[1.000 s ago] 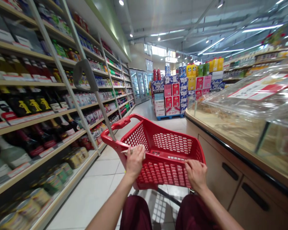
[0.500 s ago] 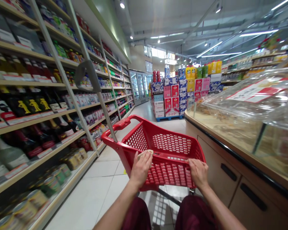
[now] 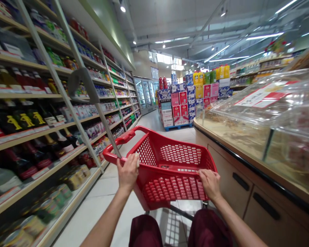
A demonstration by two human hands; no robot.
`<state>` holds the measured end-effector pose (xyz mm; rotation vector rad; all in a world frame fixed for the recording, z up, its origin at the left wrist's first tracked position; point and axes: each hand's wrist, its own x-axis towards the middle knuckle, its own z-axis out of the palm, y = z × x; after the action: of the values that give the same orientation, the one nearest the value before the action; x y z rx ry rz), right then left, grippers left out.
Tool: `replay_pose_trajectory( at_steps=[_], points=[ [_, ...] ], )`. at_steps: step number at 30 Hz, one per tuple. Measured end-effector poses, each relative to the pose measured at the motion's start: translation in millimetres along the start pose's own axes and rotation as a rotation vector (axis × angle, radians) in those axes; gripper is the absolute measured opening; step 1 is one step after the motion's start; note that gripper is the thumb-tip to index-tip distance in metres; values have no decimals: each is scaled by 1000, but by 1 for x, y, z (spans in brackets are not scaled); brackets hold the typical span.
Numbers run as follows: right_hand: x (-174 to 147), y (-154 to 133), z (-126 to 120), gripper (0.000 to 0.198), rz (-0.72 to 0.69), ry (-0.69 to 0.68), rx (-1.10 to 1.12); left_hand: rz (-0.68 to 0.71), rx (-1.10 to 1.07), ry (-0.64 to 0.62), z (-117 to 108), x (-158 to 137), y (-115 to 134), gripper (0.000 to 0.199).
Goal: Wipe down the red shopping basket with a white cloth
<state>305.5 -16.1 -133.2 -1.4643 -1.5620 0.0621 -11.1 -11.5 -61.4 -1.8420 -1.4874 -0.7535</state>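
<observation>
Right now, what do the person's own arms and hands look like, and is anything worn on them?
The left hand and right hand are ungloved, with no rings that I can see. Both forearms are bare, with no sleeve, watch or bracelet in view.

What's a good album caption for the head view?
By stocked shelves, a left hand holding what looks like a pale cloth and a right hand rest on a red shopping cart.

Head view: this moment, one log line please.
left hand: holding pale cloth, at cart rim | right hand: gripping rim | shelves: left | counter: right
</observation>
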Motion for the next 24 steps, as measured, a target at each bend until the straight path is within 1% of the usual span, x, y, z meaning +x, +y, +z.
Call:
replay_pose_trajectory(
  at_steps=[1, 2, 3, 4, 7, 9, 12, 16, 18, 19, 22, 23, 24],
  points=[
    [0, 0, 0, 41, 3, 7, 1, -49, 26, 27, -3, 2, -10, 37],
    [0, 1, 0, 40, 7, 11, 3, -69, 34, 39, -4, 4, -15, 36],
    [1, 1, 0, 40, 9, 10, 7, -57, 23, 33, -5, 4, -16, 35],
    [1, 2, -1, 40, 11, 4, 10, -17, -2, 12, -4, 3, -12, 35],
    [1, 3, -3, 39, -2, -33, 19, 143, -97, -80, 2, -2, 15, 38],
    [1, 2, -5, 38, -10, -48, 24, 189, -123, -113, 4, -2, 28, 37],
    [0, 1, -5, 38, -4, -30, 26, 221, -108, -145, 2, 0, 28, 37],
    [-2, 0, -3, 36, -12, -19, 16, 223, -112, -161, 0, 4, 15, 34],
    [-3, 0, -3, 35, -28, -23, 10, 216, -154, -157, -2, 9, 3, 33],
    [-3, 1, -3, 34, -38, -24, 7, 195, -164, -133, -4, 13, -6, 32],
    [-4, 3, -3, 33, -70, -19, -3, 26, -127, -1, -11, 25, -35, 31],
    [-4, 4, -3, 33, -73, -13, -7, -23, -110, 13, -13, 27, -40, 31],
    [-3, 4, -3, 33, -70, -5, -11, -45, -101, 1, -13, 27, -40, 31]
  ],
)
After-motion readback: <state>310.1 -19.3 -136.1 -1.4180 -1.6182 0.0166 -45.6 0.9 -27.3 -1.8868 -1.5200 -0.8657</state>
